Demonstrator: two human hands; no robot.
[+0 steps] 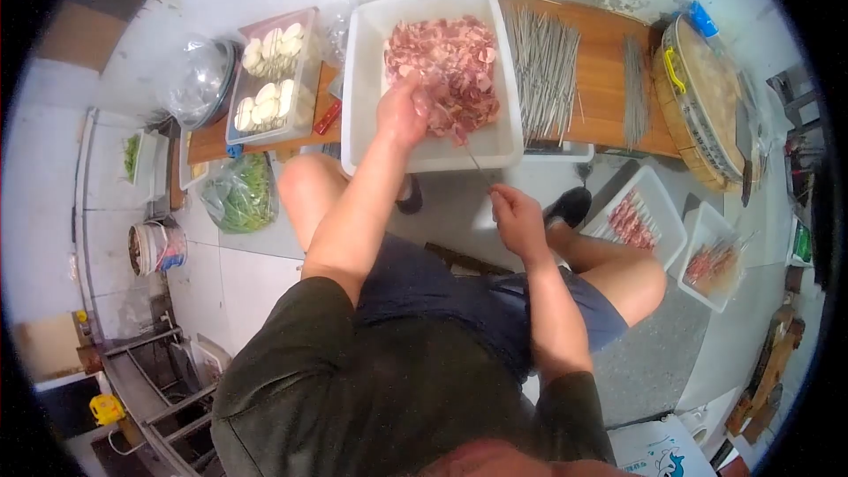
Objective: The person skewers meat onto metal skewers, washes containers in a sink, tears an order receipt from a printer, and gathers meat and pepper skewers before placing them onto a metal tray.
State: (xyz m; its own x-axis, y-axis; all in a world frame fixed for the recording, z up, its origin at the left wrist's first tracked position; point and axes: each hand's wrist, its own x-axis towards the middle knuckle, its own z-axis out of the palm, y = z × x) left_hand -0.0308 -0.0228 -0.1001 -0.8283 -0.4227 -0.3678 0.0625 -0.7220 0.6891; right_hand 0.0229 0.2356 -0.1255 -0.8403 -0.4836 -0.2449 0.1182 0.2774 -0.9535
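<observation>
1. Head view: the white tub [359, 71] of cut meat [442, 42] sits at 12 o'clock.
2. Left hand [405, 112] is over the meat, fingers curled; whether they pinch a piece, I cannot tell.
3. Right hand [518, 222], at 3 o'clock, clamps a thin skewer [477, 162] slanting toward 11 o'clock.
4. Piled skewers [543, 75] lie at 1 o'clock.

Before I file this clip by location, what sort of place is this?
Probably a small food-preparation room, perhaps for a skewer stall: there's a white tub of cut raw meat, many thin skewers laid out on a wooden table, and what looks like a round chopping block.
</observation>
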